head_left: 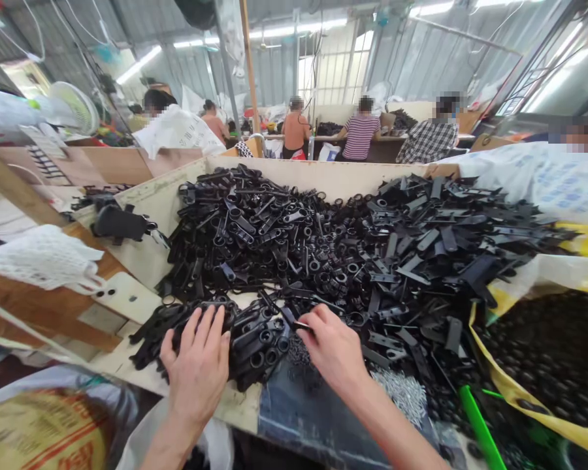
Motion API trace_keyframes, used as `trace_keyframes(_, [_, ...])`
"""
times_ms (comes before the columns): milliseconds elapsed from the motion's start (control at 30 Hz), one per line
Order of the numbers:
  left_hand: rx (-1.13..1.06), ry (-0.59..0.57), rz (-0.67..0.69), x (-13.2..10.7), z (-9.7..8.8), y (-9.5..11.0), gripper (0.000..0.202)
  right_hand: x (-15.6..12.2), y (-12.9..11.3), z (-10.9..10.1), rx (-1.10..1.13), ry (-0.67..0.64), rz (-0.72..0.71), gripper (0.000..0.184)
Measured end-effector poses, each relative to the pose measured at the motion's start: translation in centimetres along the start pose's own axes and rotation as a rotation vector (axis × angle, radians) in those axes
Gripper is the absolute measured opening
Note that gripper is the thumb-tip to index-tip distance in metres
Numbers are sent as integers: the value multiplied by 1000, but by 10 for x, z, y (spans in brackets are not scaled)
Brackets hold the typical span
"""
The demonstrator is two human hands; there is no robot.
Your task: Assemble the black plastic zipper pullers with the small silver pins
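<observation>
My left hand (pixel 198 359) lies over a near heap of black plastic parts with ring ends (pixel 255 343), its fingers stretched out and slightly apart. Between the thumb and fingertips of my right hand (pixel 334 346) is a small dark plastic piece (pixel 301 326), mostly covered by the fingers. Just below those fingertips is a small pile of metal pins or screws (pixel 298 352). Under my right forearm, a dark blue mat (pixel 313 408) covers the table edge. To the right of that forearm lies a second pile of small silvery metal pieces (pixel 402 395).
Large heaps of ringed black parts (pixel 245 222) and flat black pieces (pixel 431 241) fill the walled table. At right stands a yellow-edged sack (pixel 490 365) of small dark pieces, beside a green plastic edge (pixel 480 427). Several people sit along the far benches.
</observation>
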State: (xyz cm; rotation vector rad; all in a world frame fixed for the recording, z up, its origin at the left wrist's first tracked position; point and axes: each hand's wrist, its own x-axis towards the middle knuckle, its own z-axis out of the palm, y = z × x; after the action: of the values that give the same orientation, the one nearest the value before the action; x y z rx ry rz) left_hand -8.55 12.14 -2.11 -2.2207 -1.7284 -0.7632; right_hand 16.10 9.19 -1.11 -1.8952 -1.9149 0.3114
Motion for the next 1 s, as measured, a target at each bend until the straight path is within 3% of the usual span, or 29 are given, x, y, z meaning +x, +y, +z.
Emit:
trace_keyframes(67, [19, 13, 5, 0, -2, -1, 45, 24, -11, 6, -92, -66, -39, 12])
trace_keyframes(200, [-66, 51, 4, -2, -15, 1, 44, 53, -16, 14, -114, -138, -39, 22])
trace_keyframes(333, [-513, 60, -102, -15, -27, 24, 30, 54, 0, -4, -24, -138, -32, 14])
trace_keyframes(400, [-869, -139, -323, -23, -27, 47, 28, 43, 10, -20, 34, -130, -24, 14])
trace_keyframes(467, [-1227, -454, -642, -28, -21, 74, 44, 23, 17, -33, 138, -139, -7, 15])
trace_keyframes(533, [-1516, -687, -937, -28, -11, 99, 62, -5, 20, -38, 347, -155, 41, 14])
trace_keyframes(633, [-1763, -831, -1184, -26, 5, 122, 68, -48, 21, -35, 554, -163, 69, 13])
trace_keyframes(733, [-1838, -871, -1233, -24, 19, 127, 63, -71, 25, -33, 493, -174, -22, 19])
trace_keyframes(800, [-1846, -848, -1215, -24, 25, 127, 59, -68, 31, -38, 444, -185, -20, 17])
trace_keyframes(900, [-1819, -795, -1159, -23, 27, 126, 50, -41, 41, -45, 290, -76, 15, 15])
trace_keyframes(1000, [-1781, -797, -1135, -19, 18, 128, 38, -7, 42, -38, -11, -31, -99, 25])
